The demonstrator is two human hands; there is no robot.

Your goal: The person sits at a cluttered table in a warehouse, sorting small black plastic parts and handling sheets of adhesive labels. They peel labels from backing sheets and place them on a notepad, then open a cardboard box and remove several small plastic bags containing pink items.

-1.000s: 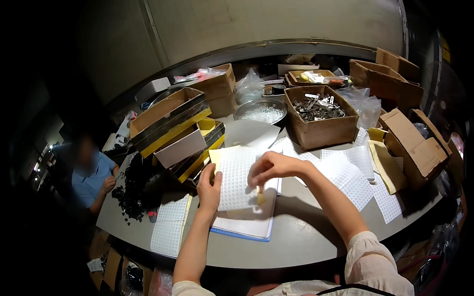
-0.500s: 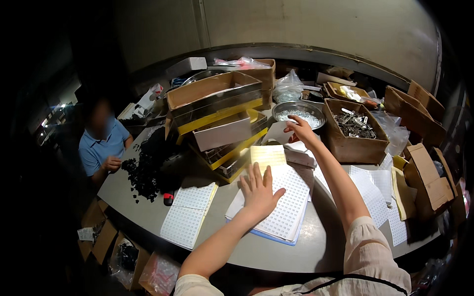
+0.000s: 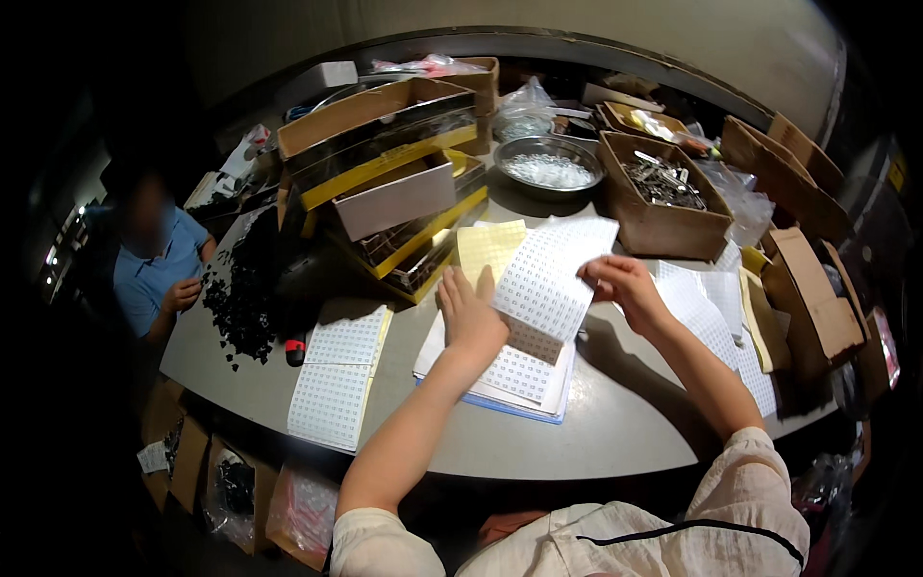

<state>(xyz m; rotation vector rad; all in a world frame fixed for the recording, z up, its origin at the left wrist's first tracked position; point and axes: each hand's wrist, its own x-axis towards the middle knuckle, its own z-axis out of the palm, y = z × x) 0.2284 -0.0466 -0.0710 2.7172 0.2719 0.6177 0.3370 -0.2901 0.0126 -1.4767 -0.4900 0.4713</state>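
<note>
A printed sheet [image 3: 553,264] with rows of small marks rises in a curve from a stack of like sheets [image 3: 524,375] with a blue bottom edge. My right hand [image 3: 630,293] has its fingers pinched together at the sheet's right side. My left hand [image 3: 471,322] lies on the stack with fingers stretched out, its thumb by the lifted sheet's left edge. Beyond the left fingers is a yellow gridded sheet [image 3: 490,243]. Shade and the fingers hide the exact pinch point.
Stacked boxes [image 3: 394,202] stand behind my left hand. A metal bowl [image 3: 548,168] of small shiny pieces and a carton [image 3: 663,221] of metal parts lie beyond. Leftward are another printed pad [image 3: 332,375], a black heap [image 3: 240,308] and a person in blue [image 3: 159,260].
My right hand has come back from near the bowl to the stack, and its fingers have closed. The top sheet is now lifted and curved. My left hand stays on the stack.
</note>
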